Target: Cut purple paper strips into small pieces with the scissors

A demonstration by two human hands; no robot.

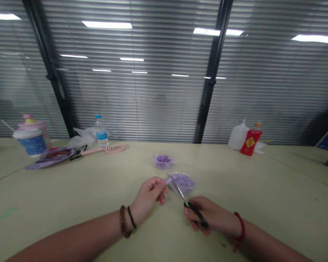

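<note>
Head view: my left hand (148,196) pinches a narrow lilac strip (168,181). My right hand (199,214) grips steel scissors (178,190), blades angled toward the strip, above a round lilac piece (182,183) on the smooth desk (79,203), near a shredded purple heap (163,162).

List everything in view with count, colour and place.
Scissors: 1, black-handled, right hand
Strip: 1, lilac, left hand
Clear dish: 1, lilac contents, by scissor tips
Scrap heap: 1, purple, beyond dish
Hairbrush: 1, pink, far left
Packet: 1, purple, far left
Water bottle: 1, blue-labelled, far edge
Cup: 1, blue, far left
Jug: 1, white, far right
Bottle: 1, red, far right
Table: 1, pale yellow, below
Left hand: 1, pinching strip
Right hand: 1, gripping scissors
</note>
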